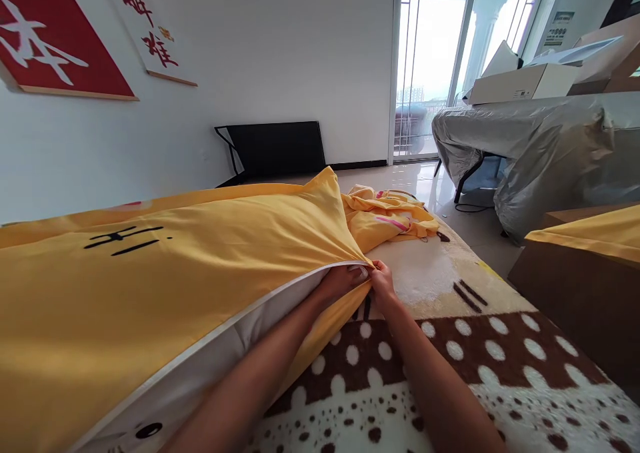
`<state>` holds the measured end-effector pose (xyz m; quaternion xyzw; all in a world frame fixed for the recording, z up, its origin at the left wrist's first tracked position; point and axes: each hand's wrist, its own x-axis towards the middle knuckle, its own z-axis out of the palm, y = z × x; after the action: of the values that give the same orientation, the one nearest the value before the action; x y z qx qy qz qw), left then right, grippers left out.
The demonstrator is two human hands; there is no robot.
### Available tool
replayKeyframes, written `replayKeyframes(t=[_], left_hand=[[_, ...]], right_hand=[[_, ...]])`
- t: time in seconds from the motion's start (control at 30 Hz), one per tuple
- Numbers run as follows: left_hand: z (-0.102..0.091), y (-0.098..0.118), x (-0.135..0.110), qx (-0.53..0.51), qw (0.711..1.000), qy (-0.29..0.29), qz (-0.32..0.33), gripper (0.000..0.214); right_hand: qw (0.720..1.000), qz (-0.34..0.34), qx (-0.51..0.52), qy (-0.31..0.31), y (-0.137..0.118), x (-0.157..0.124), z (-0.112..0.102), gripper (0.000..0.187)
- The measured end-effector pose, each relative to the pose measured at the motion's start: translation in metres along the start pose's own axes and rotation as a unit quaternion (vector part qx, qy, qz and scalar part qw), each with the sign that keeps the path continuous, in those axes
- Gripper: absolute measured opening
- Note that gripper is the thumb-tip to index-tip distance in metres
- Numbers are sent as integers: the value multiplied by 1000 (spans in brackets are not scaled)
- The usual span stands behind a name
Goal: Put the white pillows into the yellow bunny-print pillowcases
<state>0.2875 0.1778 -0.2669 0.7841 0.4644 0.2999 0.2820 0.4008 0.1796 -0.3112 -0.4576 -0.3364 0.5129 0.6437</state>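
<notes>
A yellow duvet cover [215, 240] lies spread on the left, with thin black marks printed on it. Along its near side runs a long opening with a white edge, and white fabric [220, 353] shows within. My left hand [345, 278] reaches through this opening to its far end, fingers curled on the cloth there; a small white bit shows at its fingertips. Right beside it, my right hand [383, 281] pinches the yellow cover's edge where the opening ends. The two hands nearly touch, and folds of cloth pull toward them.
Beneath the cover is a plush blanket [480, 353] with brown and white spots. Crumpled yellow cloth [395, 216] lies beyond my hands. On the right stand a cardboard box [575, 286] with yellow cloth over it and a plastic-covered table [545, 140]. A black panel [280, 148] leans by the wall.
</notes>
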Motion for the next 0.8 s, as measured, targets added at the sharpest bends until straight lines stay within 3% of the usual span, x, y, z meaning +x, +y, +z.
replayKeyframes(t=[0.23,0.53,0.7,0.8], left_hand=[[3,12,-3,33,998,-12,55,29],[18,18,1,83,991,101,-4,24],[15,10,3,31,998,38,31,27],[14,8,5,17,999,36,32,24]], right_hand=[[995,-48,-89,13,-1,1,-5,15],[961,-122,-249,-20,-24,-9,-5,23],[936,-114,-331,-17,-33,-10,-10,21],[928,-109,-357,-13,-36,-10,-10,23]])
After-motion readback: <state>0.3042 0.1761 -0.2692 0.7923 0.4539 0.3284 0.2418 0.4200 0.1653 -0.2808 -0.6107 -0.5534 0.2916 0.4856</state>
